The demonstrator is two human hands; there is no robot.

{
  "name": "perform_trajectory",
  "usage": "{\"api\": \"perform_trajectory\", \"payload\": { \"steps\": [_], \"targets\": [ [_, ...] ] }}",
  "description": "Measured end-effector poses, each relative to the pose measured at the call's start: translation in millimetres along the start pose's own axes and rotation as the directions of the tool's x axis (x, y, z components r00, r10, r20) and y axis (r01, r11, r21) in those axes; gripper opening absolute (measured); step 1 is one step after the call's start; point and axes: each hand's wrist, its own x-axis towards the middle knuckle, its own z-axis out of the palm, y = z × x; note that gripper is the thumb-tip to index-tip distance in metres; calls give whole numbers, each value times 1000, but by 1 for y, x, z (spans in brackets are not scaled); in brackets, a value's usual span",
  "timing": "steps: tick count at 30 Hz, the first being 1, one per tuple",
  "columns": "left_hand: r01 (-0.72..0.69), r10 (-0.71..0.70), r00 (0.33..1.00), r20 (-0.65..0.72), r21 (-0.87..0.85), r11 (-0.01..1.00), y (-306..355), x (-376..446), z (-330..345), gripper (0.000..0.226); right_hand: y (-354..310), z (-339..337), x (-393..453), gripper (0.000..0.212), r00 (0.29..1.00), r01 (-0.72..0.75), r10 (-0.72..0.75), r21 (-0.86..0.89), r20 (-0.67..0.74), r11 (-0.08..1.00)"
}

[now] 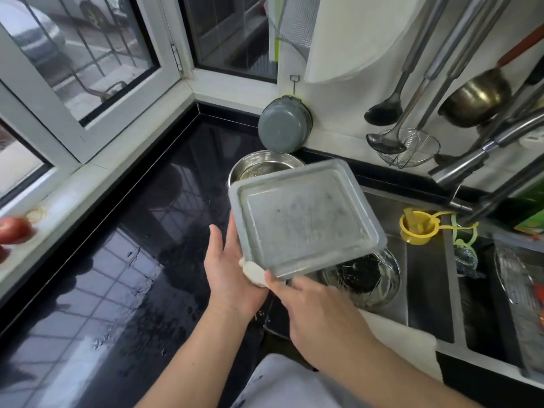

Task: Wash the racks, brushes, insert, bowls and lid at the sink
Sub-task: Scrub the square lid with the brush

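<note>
Square metal lid held tilted in both hands over the counter's edge and the sink; left hand cups its left edge from beneath, fingers up behind the rim, with a pale sponge pressed between palm and lid; right hand pinches the near corner, thumb on top. Beyond the left hand a steel bowl stands on the black counter; under the lid, just past the right hand, a glass bowl sits in the sink.

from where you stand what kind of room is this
Most likely a home kitchen, at the sink: ladles hang on the wall, a faucet reaches over the basin, and both hands hold a square lid above it.
</note>
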Motion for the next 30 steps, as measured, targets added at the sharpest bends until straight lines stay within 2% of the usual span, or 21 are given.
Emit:
{"api": "perform_trajectory", "payload": {
  "steps": [2, 6, 9, 13, 14, 18, 19, 22, 24, 28, 30],
  "targets": [
    [11, -9, 999, -48, 40, 999, 3, 1, 1, 50, 6, 5, -10, 73, 1000, -13, 13, -16, -25, 1000],
    [33, 15, 975, -222, 214, 976, -4, 5, 1, 34, 11, 13, -1, 72, 993, -30, 8, -188, -116, 982],
    [10, 44, 967, -249, 213, 977, -5, 7, 4, 31, 14, 11, -6, 73, 989, -54, 23, -210, -149, 976],
    [-28, 90, 959, -268, 227, 974, -7, 6, 5, 34, 42, -4, -9, 77, 941, -250, 185, -212, -283, 945],
    [-31, 95, 957, -274, 230, 973, -8, 5, 4, 34, 42, -3, -10, 77, 938, -262, 199, -202, -284, 944],
    [-56, 128, 949, -287, 245, 968, -11, 8, 3, 33, 25, 16, -23, 74, 984, -96, 72, -141, -163, 985],
    [-61, 134, 948, -289, 248, 967, -12, 7, 3, 33, 31, 13, -22, 73, 982, -116, 94, -137, -163, 984],
    [-62, 139, 951, -275, 271, 961, -13, 2, -1, 34, 68, -11, 1, 70, 927, -306, 267, -116, -265, 945],
    [-63, 140, 956, -256, 287, 956, -14, -1, -2, 34, 76, -15, 4, 70, 909, -347, 310, -97, -279, 933],
    [-60, 152, 961, -230, 364, 930, -16, -5, -6, 33, 40, 14, -29, 69, 983, -148, 143, -40, -114, 988],
    [-35, 133, 964, -231, 383, 923, -16, -7, -10, 33, 45, 21, -37, 70, 983, -145, 137, -63, -118, 987]
  ]
}}
